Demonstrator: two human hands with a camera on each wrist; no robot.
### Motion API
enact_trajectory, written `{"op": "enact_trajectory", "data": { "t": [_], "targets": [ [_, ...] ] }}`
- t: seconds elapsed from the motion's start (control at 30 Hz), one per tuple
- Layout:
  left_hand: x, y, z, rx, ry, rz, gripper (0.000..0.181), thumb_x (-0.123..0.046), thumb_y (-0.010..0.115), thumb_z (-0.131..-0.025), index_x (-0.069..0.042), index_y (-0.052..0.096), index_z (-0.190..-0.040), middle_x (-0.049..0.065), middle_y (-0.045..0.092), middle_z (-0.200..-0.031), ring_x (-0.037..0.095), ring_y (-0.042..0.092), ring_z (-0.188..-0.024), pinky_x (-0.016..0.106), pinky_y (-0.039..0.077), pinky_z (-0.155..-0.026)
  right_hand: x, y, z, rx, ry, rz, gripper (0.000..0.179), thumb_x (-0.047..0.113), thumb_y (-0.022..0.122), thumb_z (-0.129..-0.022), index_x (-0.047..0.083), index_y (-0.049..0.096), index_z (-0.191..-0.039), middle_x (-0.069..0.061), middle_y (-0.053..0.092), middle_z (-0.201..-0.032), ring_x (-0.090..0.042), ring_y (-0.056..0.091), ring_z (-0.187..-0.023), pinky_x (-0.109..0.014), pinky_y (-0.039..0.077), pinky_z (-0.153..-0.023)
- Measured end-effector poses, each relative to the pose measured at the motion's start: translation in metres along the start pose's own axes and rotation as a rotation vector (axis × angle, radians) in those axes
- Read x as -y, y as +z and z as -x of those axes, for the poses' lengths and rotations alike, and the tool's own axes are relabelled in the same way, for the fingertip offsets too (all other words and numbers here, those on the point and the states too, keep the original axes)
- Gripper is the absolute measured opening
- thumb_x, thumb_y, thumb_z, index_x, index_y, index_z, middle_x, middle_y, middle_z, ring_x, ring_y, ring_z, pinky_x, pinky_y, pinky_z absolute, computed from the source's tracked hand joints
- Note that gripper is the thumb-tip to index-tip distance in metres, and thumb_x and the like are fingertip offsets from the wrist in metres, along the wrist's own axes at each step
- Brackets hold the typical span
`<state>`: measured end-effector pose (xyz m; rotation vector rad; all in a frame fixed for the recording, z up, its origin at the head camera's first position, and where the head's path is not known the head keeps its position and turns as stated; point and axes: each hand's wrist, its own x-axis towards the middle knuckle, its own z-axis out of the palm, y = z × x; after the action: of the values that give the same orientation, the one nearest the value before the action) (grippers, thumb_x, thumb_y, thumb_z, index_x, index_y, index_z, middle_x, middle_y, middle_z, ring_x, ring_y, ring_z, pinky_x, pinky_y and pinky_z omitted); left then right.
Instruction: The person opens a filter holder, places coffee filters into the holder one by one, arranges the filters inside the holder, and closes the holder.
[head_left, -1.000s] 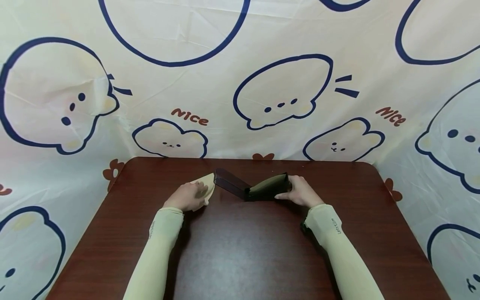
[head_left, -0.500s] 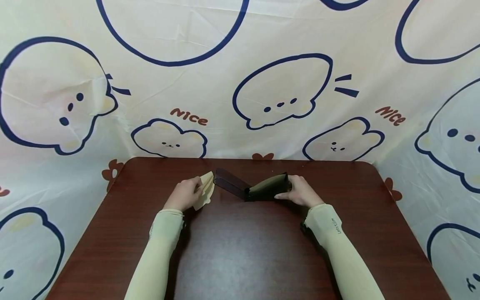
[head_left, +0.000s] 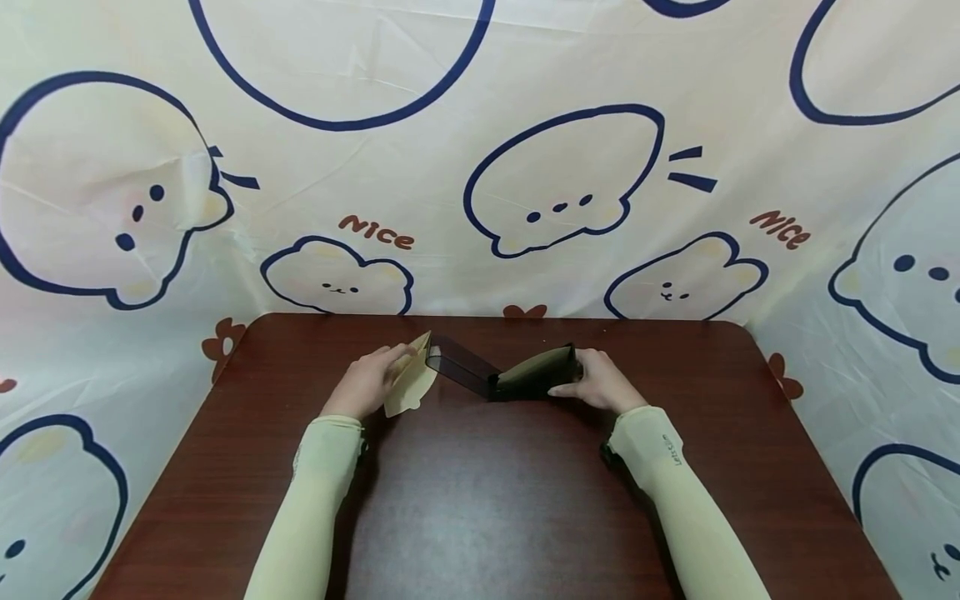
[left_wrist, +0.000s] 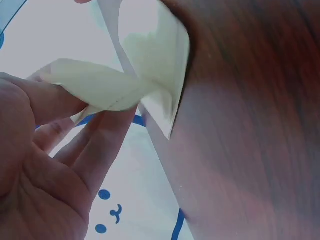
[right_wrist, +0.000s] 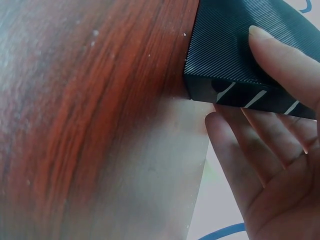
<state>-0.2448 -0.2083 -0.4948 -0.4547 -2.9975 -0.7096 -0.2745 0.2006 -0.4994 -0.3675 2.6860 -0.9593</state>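
My left hand [head_left: 366, 382] pinches a thin cream sheet [head_left: 411, 390], paper or cloth, left of the middle of the table. Seen from the left wrist, the sheet [left_wrist: 155, 47] is folded over, one part between thumb and fingers [left_wrist: 107, 142], another hanging down near the tabletop. Its upper corner is by the left end of a see-through dark lid [head_left: 461, 365]. That lid joins a dark case [head_left: 536, 377], olive inside and swung open. My right hand [head_left: 596, 382] grips the case's right end; in the right wrist view its thumb lies on the ribbed black side [right_wrist: 225, 45], fingers on the other side.
A brown wooden table [head_left: 480, 500] lies under both hands, its back edge close behind the case. A pale curtain [head_left: 450, 183] with blue cartoon outlines hangs around the back and sides.
The left fingers have shifted on the cream sheet, and it has turned and spread, its upper corner now raised to the lid's end. The right hand and case have barely moved.
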Motion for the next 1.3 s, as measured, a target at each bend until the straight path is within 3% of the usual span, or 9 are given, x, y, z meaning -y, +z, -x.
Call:
{"op": "enact_trajectory", "data": {
  "t": [0.23,0.4,0.5,0.63,0.8,0.93,1.03,1.17,1.3],
  "targets": [
    [-0.002,-0.003,-0.003,-0.012,-0.051,0.038,0.013,-0.008,0.065,-0.099,-0.006,0.075,-0.108,0.01,0.07,-0.105,0.027,0.066,-0.09,0.046,0.057,-0.083,0.001,-0.002,-0.002,0.002,-0.017,-0.004,0.033,0.032,0.087,-0.085,0.015,0.069,-0.107,-0.001,0.071,-0.097,-0.017,0.058,-0.082,-0.033,0.05,-0.076],
    [-0.002,-0.004,-0.004,-0.044,-0.091,0.036,0.037,-0.039,0.074,-0.095,-0.004,0.072,-0.108,0.013,0.069,-0.106,0.026,0.063,-0.085,0.043,0.054,-0.075,0.001,-0.003,-0.002,-0.003,-0.01,0.002,0.033,0.032,0.087,-0.085,0.015,0.068,-0.105,-0.002,0.069,-0.093,-0.017,0.057,-0.079,-0.033,0.049,-0.074],
    [-0.002,-0.004,-0.004,-0.108,-0.076,0.027,0.028,-0.029,0.076,-0.094,-0.002,0.072,-0.104,0.014,0.069,-0.101,0.026,0.061,-0.079,0.042,0.053,-0.07,0.001,-0.004,-0.002,-0.003,-0.015,0.003,0.033,0.032,0.087,-0.085,0.015,0.068,-0.105,-0.001,0.069,-0.093,-0.017,0.057,-0.078,-0.032,0.049,-0.074],
    [0.0,-0.004,-0.001,-0.248,-0.05,-0.003,0.012,-0.006,0.072,-0.094,0.0,0.072,-0.105,0.017,0.072,-0.097,0.033,0.069,-0.082,0.049,0.059,-0.076,0.001,-0.001,-0.002,0.0,-0.031,-0.019,0.032,0.029,0.088,-0.085,0.016,0.069,-0.107,0.0,0.071,-0.097,-0.016,0.062,-0.083,-0.035,0.053,-0.079],
    [0.005,-0.006,0.002,-0.362,-0.067,-0.003,0.036,0.001,0.066,-0.095,-0.001,0.06,-0.131,0.024,0.073,-0.114,0.042,0.072,-0.091,0.056,0.058,-0.08,0.001,0.002,-0.001,0.0,-0.034,-0.041,0.032,0.027,0.088,-0.085,0.016,0.07,-0.109,0.0,0.072,-0.1,-0.017,0.064,-0.087,-0.037,0.055,-0.082],
    [0.007,-0.004,0.004,-0.396,-0.083,-0.003,0.045,-0.001,0.064,-0.097,-0.001,0.054,-0.141,0.026,0.071,-0.119,0.044,0.072,-0.092,0.058,0.057,-0.08,0.001,0.005,0.002,0.005,-0.011,-0.04,0.031,0.028,0.088,-0.085,0.016,0.069,-0.106,-0.001,0.071,-0.095,-0.018,0.061,-0.082,-0.035,0.052,-0.077],
    [0.008,-0.002,0.007,-0.415,-0.094,-0.026,0.033,-0.001,0.064,-0.098,0.002,0.062,-0.13,0.026,0.071,-0.116,0.044,0.072,-0.092,0.057,0.058,-0.08,-0.001,0.007,0.002,0.017,-0.008,-0.042,0.03,0.028,0.088,-0.085,0.016,0.069,-0.105,-0.001,0.07,-0.093,-0.018,0.06,-0.08,-0.034,0.05,-0.075],
    [0.012,-0.001,0.007,-0.43,-0.09,-0.103,0.016,-0.002,0.065,-0.099,0.002,0.068,-0.114,0.022,0.072,-0.105,0.04,0.071,-0.077,0.055,0.059,-0.072,-0.003,0.006,0.002,0.008,-0.025,-0.04,0.029,0.027,0.088,-0.085,0.017,0.07,-0.104,0.0,0.07,-0.092,-0.017,0.06,-0.078,-0.033,0.05,-0.073],
    [0.015,-0.003,0.005,-0.425,-0.089,-0.179,0.01,-0.003,0.065,-0.1,0.0,0.067,-0.109,0.021,0.073,-0.096,0.035,0.066,-0.064,0.052,0.059,-0.065,-0.002,0.003,0.001,-0.009,-0.035,-0.04,0.029,0.027,0.088,-0.084,0.018,0.07,-0.105,0.0,0.071,-0.094,-0.018,0.059,-0.078,-0.033,0.05,-0.074]
  ]
}}
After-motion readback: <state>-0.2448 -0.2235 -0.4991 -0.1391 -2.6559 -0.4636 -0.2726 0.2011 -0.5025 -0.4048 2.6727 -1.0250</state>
